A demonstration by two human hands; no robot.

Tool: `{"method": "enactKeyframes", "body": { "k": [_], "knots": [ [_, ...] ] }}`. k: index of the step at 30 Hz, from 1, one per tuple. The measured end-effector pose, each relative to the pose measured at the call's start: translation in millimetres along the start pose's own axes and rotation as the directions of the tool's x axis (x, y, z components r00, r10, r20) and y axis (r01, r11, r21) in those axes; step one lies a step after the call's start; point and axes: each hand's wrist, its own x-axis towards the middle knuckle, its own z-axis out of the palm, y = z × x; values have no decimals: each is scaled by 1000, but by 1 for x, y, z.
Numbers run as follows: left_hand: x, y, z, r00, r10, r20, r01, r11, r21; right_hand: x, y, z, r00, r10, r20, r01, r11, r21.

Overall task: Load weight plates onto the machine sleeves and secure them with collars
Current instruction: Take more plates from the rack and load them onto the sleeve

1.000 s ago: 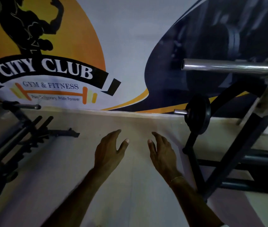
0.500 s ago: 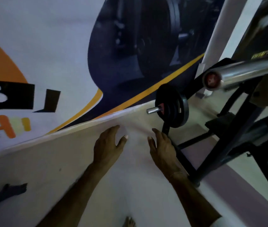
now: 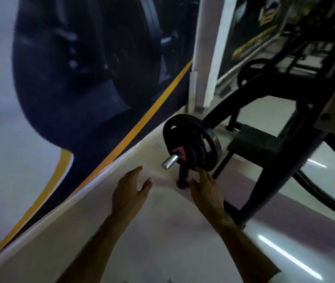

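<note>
I'm holding both hands out low over the pale floor, both empty. My left hand [image 3: 130,192] is hanging spread with fingers loose, touching nothing. My right hand [image 3: 207,187] is spread too, fingertips right at the lower edge of the black weight plates [image 3: 193,142]; contact unclear. The plates are sitting stacked on a short chrome peg [image 3: 169,161] of the black machine frame [image 3: 285,123]. Behind them a wall banner [image 3: 80,68] is blurring.

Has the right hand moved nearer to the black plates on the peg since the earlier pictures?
Yes. The right hand now reaches the lower edge of the black plates stored on the peg; earlier it was clearly apart, below and left of them.
</note>
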Motion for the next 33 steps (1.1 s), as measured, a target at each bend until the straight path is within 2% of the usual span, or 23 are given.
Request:
{"method": "enactKeyframes", "body": {
  "k": [7,14,18,26,29,31,33],
  "knots": [
    [146,-43,28,954,54,293,-46,998,-34,68,-4,55,956,281,-89,-279,960,32],
    [263,-66,116,916,-26,400,62,995,-79,190,55,114,901,393,-185,-358,913,194],
    [322,-86,189,897,-54,439,114,987,-113,253,110,162,846,477,-238,-461,879,125],
    [388,-129,295,879,62,472,95,949,-301,284,156,231,743,438,-507,-383,898,215],
    [394,-146,314,900,76,430,97,925,-367,283,157,247,706,480,-520,-427,875,227],
    [396,-157,314,906,96,413,76,921,-381,277,155,253,717,472,-512,-404,881,246],
    [395,-168,310,902,113,417,75,910,-408,269,156,257,746,470,-472,-342,878,334]
  ]
}}
